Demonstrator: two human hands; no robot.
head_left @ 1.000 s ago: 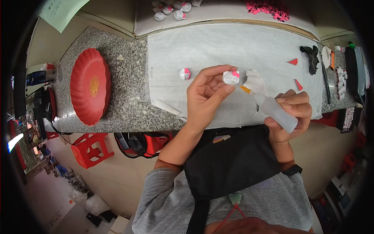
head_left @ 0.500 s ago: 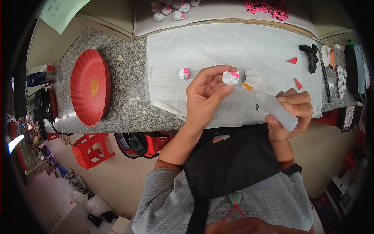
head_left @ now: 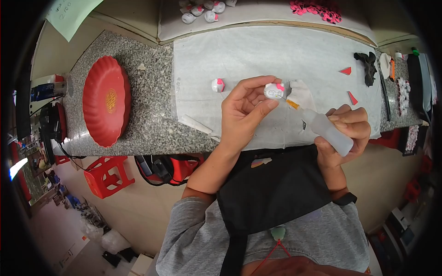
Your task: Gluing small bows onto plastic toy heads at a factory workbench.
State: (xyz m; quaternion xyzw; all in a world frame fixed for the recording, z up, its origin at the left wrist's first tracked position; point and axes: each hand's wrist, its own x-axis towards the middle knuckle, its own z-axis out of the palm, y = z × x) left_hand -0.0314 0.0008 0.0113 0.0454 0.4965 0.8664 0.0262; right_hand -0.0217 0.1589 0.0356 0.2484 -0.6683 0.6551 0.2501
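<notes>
Between the thumb and fingers of my left hand (head_left: 244, 108) is a small white figurine head (head_left: 275, 91) with a pink bow and dark outlines on its face. My right hand (head_left: 345, 131) is wrapped round a translucent squeeze bottle (head_left: 328, 132) with an orange needle tip (head_left: 292, 104). The bottle slants up to the left, and its thin needle reaches the lower right of the figurine head; whether they touch is too small to tell. A second white and pink figurine head (head_left: 218, 85) lies on the white sheet (head_left: 202, 60), left of my left hand.
On the granite counter (head_left: 152, 92) a red scalloped bowl (head_left: 107, 101) stands at left. Several white heads (head_left: 202, 9) and pink pieces (head_left: 315, 11) sit on the back shelf. Red triangular pieces (head_left: 346, 71) and a crumpled black scrap (head_left: 366, 68) lie at right. A white cloth (head_left: 301, 94) lies behind the needle.
The needle tip has come in against or very near the figurine head, which has turned slightly in my left fingers. Both hands have barely shifted.
</notes>
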